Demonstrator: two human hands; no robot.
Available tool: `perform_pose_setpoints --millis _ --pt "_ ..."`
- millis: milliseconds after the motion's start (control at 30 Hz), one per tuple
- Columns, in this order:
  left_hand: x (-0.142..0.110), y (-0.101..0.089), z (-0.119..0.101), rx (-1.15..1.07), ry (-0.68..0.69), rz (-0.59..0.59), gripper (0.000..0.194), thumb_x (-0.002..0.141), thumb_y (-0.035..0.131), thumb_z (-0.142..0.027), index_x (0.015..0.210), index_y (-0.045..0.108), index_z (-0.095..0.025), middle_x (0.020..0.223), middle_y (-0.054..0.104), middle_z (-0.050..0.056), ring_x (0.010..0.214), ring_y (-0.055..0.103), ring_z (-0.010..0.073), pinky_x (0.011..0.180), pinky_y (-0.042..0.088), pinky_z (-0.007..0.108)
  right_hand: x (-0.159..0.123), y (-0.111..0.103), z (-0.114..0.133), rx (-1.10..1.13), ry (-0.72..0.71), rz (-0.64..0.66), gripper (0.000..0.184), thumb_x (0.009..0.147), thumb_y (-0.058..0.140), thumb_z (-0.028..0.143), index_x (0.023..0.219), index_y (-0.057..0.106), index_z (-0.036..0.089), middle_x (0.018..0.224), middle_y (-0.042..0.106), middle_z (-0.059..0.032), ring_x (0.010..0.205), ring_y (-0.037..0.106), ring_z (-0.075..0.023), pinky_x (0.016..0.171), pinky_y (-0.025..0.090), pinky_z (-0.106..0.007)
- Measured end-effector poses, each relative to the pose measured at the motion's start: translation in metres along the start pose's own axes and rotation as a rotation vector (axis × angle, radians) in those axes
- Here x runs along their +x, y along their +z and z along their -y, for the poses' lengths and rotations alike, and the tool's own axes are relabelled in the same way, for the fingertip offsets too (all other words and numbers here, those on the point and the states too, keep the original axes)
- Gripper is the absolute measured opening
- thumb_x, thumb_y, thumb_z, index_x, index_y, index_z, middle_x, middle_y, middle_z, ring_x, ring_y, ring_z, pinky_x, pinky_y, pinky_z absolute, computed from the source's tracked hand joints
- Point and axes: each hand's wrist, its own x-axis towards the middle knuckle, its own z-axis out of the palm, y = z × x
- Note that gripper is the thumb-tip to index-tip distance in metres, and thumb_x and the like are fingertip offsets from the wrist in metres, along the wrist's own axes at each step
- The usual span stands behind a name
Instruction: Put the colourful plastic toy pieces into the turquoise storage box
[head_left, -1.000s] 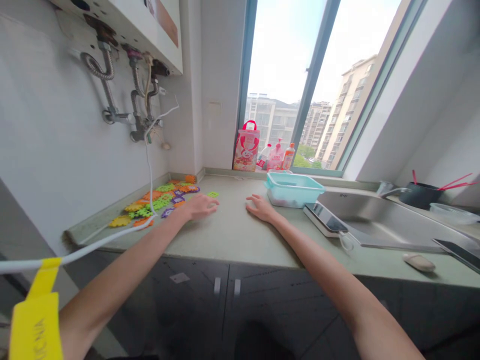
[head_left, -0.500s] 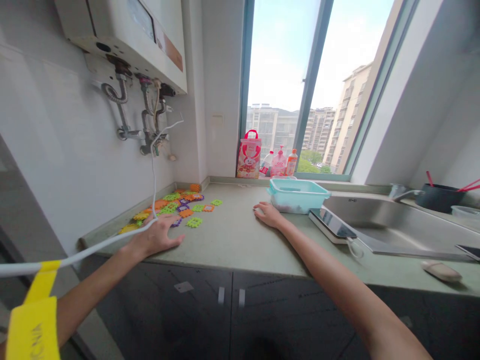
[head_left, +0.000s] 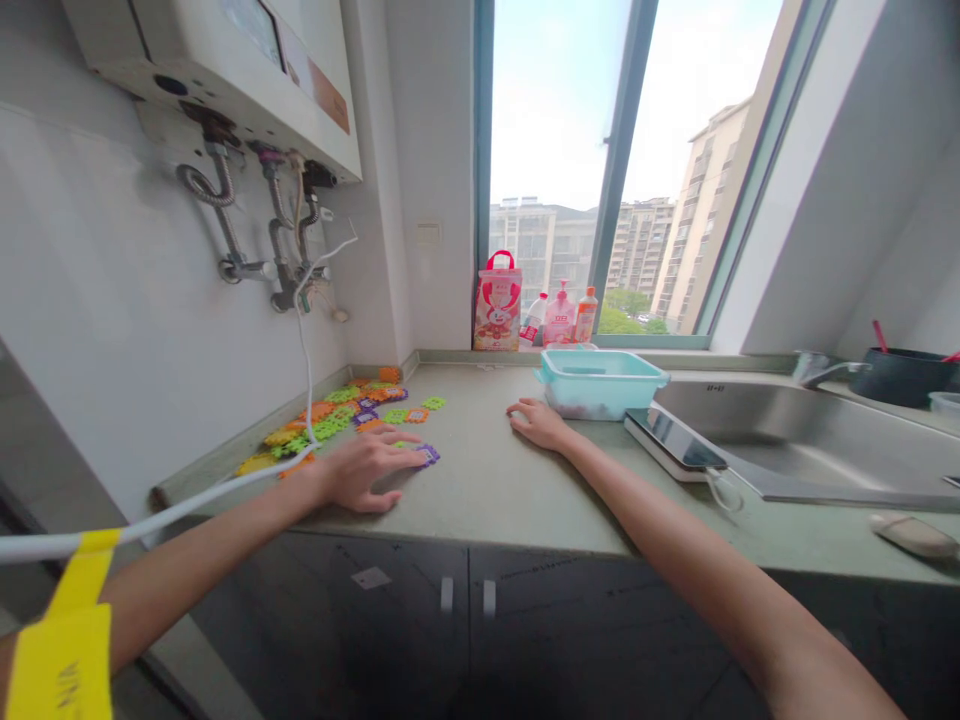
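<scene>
My left hand lies over the countertop with its fingers spread, the fingertips touching a purple toothed foam piece. A green piece is partly hidden under those fingers. Behind the hand, a heap of orange, green, yellow and purple foam pieces fills the left corner. A loose orange piece and a green one lie at the heap's right end. My right hand rests palm down on the counter, fingers outstretched and holding nothing, just left of a turquoise plastic basin.
A white cable crosses above my left forearm. Right of the basin are a phone on a white block, a steel sink and a bar of soap. Pink bottles and a pink bag stand on the windowsill.
My left hand has moved right and toward me, bringing a purple piece away from the heap. My right hand stays in place. The view has shifted slightly.
</scene>
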Motion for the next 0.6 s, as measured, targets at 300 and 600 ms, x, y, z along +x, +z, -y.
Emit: perform_pose_setpoints --millis 300,600 --pt "0.082 0.030 0.019 0.082 -0.276 -0.055 0.082 0.094 0.061 -0.054 0.166 0.034 -0.025 0.170 0.032 0.014 0.157 0.031 0.0345 0.127 0.020 0.055 0.008 0.008 -0.013 0.054 -0.027 -0.006 0.046 0.107 0.049 0.045 0.141 0.064 0.019 0.146 0.062 -0.0167 0.139 0.057 -0.0285 0.119 0.041 -0.045" --pt "0.083 0.056 0.030 0.150 -0.708 -0.321 0.072 0.094 0.060 -0.058 0.153 0.050 -0.018 0.148 0.060 0.019 0.138 0.050 0.0376 0.117 0.030 0.053 0.006 0.004 -0.012 0.098 -0.037 -0.026 0.043 0.104 0.052 0.043 0.139 0.065 0.021 0.143 0.065 -0.0146 0.136 0.059 -0.0282 0.118 0.043 -0.044"
